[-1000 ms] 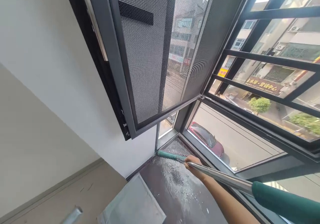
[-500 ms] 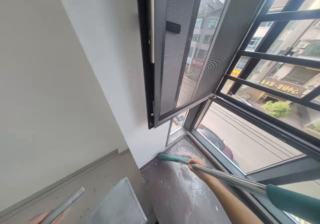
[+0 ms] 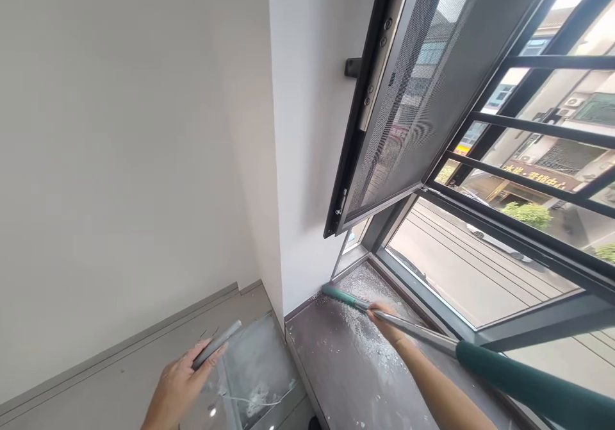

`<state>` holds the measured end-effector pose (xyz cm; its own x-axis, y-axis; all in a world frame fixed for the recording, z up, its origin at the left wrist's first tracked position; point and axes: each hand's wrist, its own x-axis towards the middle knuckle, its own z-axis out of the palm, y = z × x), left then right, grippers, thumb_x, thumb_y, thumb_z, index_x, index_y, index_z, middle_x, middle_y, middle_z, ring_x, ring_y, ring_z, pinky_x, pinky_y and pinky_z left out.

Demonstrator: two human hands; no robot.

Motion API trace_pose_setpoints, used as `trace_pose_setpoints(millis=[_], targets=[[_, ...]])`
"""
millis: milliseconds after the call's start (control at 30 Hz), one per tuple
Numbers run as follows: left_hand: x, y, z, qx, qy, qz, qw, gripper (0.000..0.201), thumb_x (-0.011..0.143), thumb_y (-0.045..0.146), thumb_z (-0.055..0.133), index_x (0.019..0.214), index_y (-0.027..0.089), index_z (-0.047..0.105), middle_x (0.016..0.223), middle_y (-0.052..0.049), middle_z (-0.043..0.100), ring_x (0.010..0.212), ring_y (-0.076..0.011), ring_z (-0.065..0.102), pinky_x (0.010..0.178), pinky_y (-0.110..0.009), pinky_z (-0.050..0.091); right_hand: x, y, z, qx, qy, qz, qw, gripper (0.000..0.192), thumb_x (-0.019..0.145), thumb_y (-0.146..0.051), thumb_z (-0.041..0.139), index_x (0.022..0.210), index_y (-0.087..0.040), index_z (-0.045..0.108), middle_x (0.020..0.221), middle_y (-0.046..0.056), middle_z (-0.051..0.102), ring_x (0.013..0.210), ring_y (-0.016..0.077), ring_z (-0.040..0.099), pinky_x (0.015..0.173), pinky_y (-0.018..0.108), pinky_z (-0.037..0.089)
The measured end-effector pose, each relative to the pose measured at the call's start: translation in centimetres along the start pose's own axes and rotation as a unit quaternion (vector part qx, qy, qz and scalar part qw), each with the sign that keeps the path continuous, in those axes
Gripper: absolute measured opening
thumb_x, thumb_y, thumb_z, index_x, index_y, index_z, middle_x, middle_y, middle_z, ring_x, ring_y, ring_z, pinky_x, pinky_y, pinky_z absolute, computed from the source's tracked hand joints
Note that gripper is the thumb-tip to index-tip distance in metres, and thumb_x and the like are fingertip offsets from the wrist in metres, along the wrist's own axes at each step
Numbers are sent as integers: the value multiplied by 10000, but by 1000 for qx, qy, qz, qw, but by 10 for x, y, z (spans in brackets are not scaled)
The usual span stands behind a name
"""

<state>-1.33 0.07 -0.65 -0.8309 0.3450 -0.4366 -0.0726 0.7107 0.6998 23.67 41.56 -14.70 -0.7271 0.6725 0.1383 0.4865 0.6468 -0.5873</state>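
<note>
My right hand (image 3: 383, 320) is closed round the metal pole of a broom (image 3: 342, 297), close to its green head. That head lies on the dark windowsill (image 3: 331, 366), at the foot of the white wall corner. White crumbs and dust are scattered over the sill around it. Lower left, my left hand (image 3: 180, 379) grips the grey tube handle of a dustpan (image 3: 262, 359). The pan sits beside and below the sill's edge, with white debris and a thin pale strand in it. How the handle joins the pan is hard to make out.
A window sash (image 3: 394, 129) with a mesh screen is swung inward above the sill. Dark window bars (image 3: 538, 129) stand to the right, with a street outside. A white wall corner (image 3: 293, 193) rises at the sill's end. Tiled floor (image 3: 115, 366) lies at lower left.
My left hand has come further into view, moving right and up with the dustpan, which now lies closer along the sill. The view has turned left; the broom head remains near the wall corner.
</note>
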Motion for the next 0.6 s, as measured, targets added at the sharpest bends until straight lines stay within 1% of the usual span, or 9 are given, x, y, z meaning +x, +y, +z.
trace_pose_setpoints(millis=[67, 133, 200, 300, 400, 467, 533, 600], targets=[[2, 3, -4, 2, -1, 5, 1000, 810, 664, 788, 441, 1196, 180, 494, 752, -33, 519, 750, -241, 440, 847, -377, 334, -14, -25, 14, 21, -43, -32, 998, 173, 730, -288, 534, 703, -173, 660, 784, 89, 672, 784, 227, 630, 748, 360, 483], [1, 7, -6, 5, -13, 7, 1000, 806, 672, 787, 430, 1198, 179, 478, 606, 7, 401, 714, -244, 417, 798, -370, 321, -30, -49, 20, 48, -90, -62, 993, 152, 748, -270, 541, 718, -182, 660, 775, 67, 666, 765, 196, 621, 728, 325, 472], [1, 9, -7, 6, -16, 22, 1000, 856, 660, 807, 408, 1207, 153, 475, 541, 29, 300, 645, -232, 379, 712, -353, 303, -44, -69, 15, 70, -123, -77, 987, 140, 772, -284, 555, 764, -197, 664, 784, 48, 664, 739, 171, 609, 701, 296, 456], [0, 6, -6, -5, -13, 37, 999, 894, 638, 825, 400, 1201, 136, 490, 541, 33, 264, 590, -198, 327, 629, -309, 250, -60, -85, -6, 94, -130, -59, 985, 131, 784, -298, 570, 785, -211, 667, 775, 34, 670, 706, 160, 601, 673, 283, 445], [0, 0, -6, -14, -12, 41, 999, 798, 658, 794, 420, 1148, 171, 515, 547, 34, 267, 592, -178, 312, 617, -282, 232, -64, -83, -30, 91, -108, -21, 990, 159, 793, -307, 551, 767, -205, 670, 773, 42, 678, 701, 170, 612, 670, 291, 454], [-3, -1, -7, -10, -9, 43, 999, 741, 668, 776, 431, 1104, 185, 528, 537, 37, 267, 586, -173, 305, 619, -279, 231, -61, -74, -41, 68, -70, 3, 995, 190, 798, -323, 531, 753, -196, 665, 770, 52, 675, 707, 184, 616, 673, 306, 460], [-8, 0, -9, -6, 5, 46, 999, 722, 667, 759, 444, 1085, 177, 534, 525, 36, 283, 588, -183, 334, 637, -288, 252, -54, -65, -45, 46, -19, 21, 999, 214, 798, -341, 518, 726, -190, 652, 747, 58, 664, 706, 199, 612, 674, 322, 462], [-13, 3, -10, -1, 21, 47, 999, 731, 672, 742, 440, 1103, 159, 536, 537, 22, 346, 622, -210, 393, 672, -301, 285, -45, -58, -41, 34, 23, 34, 999, 225, 792, -348, 514, 701, -185, 640, 722, 64, 655, 688, 208, 604, 666, 336, 462]])
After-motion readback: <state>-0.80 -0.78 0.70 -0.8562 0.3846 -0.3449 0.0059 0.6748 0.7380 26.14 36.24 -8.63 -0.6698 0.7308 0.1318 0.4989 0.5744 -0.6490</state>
